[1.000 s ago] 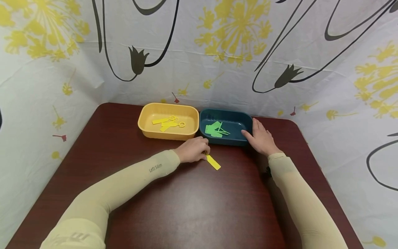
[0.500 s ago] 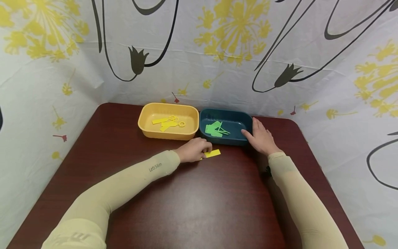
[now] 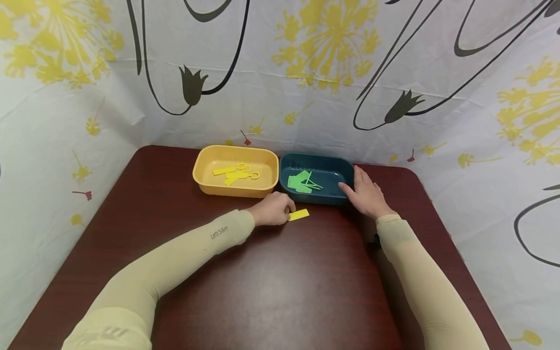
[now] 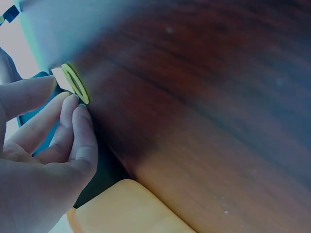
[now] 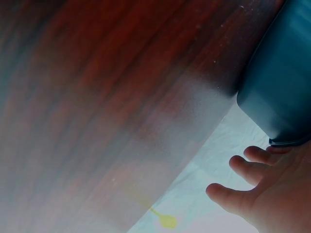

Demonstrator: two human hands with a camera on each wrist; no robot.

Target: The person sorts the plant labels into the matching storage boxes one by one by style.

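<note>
Near the front of the two bins, my left hand (image 3: 273,209) pinches a yellow tag (image 3: 299,215) between thumb and fingers. Its flat strip sticks out to the right just above or on the table; the left wrist view shows its ring (image 4: 76,83) at the fingertips. My right hand (image 3: 368,195) rests at the right end of a dark teal bin (image 3: 323,198), thumb over the rim and fingers extended along the outside. Several green tags (image 3: 302,182) with thin tails lie in that bin. Several yellow ring tags (image 3: 236,175) lie in the yellow bin (image 3: 232,190) beside it.
Both bins stand side by side at the back of a dark red-brown table (image 3: 271,291). Behind and beside the table hangs a white patterned cloth (image 3: 262,102).
The yellow tag in my left hand has swung from pointing toward the table's front to pointing right. My right hand and the bins have stayed put.
</note>
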